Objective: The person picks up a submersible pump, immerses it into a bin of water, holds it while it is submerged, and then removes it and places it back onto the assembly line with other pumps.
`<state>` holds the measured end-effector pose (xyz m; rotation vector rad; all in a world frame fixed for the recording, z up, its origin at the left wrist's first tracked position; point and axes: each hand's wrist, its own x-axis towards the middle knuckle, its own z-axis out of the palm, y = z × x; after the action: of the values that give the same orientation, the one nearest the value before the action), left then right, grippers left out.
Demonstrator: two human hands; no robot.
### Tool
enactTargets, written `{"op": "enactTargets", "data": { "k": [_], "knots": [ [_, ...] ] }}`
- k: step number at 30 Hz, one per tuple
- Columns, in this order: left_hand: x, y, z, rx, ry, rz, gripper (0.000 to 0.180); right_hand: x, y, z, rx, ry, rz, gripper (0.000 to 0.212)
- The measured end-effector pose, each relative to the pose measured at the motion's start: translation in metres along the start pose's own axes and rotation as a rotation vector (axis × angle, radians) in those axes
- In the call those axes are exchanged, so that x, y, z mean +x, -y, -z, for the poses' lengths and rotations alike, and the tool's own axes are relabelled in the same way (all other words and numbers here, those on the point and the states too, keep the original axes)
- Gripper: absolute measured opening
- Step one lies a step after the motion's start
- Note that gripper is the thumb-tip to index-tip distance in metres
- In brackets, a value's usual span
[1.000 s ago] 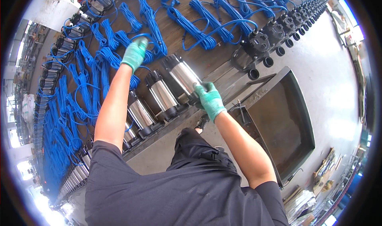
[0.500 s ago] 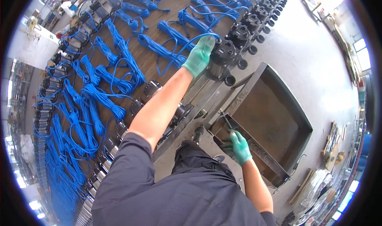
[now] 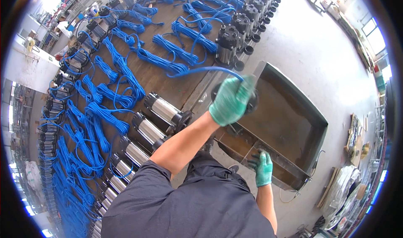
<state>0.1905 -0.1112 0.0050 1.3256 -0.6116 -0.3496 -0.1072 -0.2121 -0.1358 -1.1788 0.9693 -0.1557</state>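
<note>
My left hand point(image 3: 230, 101), in a green-coated glove, is closed on the top of a pump point(image 3: 252, 102) over the near left corner of the metal tank. Most of that pump is hidden behind the glove, and a blue cable point(image 3: 210, 69) arcs from it back to a bundle on the table. My right hand point(image 3: 263, 169), gloved alike, hovers at the narrow front compartment point(image 3: 287, 171) of the tank, fingers apart with nothing visible in them. Brownish liquid stands in the tank point(image 3: 325, 131).
Coiled blue cables point(image 3: 161, 61) cover the wooden table point(image 3: 168, 87). Upright pumps point(image 3: 227, 45) line its right edge; several silver pumps point(image 3: 161, 108) lie at the near edge. A white wall panel point(image 3: 31, 64) stands at left. Wrapped material point(image 3: 342, 196) lies on the floor at right.
My left hand has brought the pump from the table's edge toward me and right, over the tank's corner, its cable trailing. My right hand has moved slightly right and nearer me.
</note>
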Motion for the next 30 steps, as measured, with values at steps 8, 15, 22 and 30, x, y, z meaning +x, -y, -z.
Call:
{"op": "enactTargets", "data": {
  "k": [8,15,22,30],
  "knots": [
    [-0.072,-0.057,-0.086,-0.335,0.264,0.295,0.069,-0.018,0.021,0.028,0.140,0.077,0.087,0.058],
    [-0.105,0.042,-0.097,-0.166,0.235,0.329,0.047,-0.056,0.020,0.127,-0.244,-0.263,0.161,0.048],
    [-0.174,0.198,-0.056,0.284,0.055,0.513,0.037,-0.032,0.018,0.147,-0.869,-0.358,0.339,0.034],
    [-0.180,0.225,-0.059,0.545,0.043,0.683,0.046,-0.018,0.042,0.124,-1.314,-0.307,0.218,0.038]
  ]
}}
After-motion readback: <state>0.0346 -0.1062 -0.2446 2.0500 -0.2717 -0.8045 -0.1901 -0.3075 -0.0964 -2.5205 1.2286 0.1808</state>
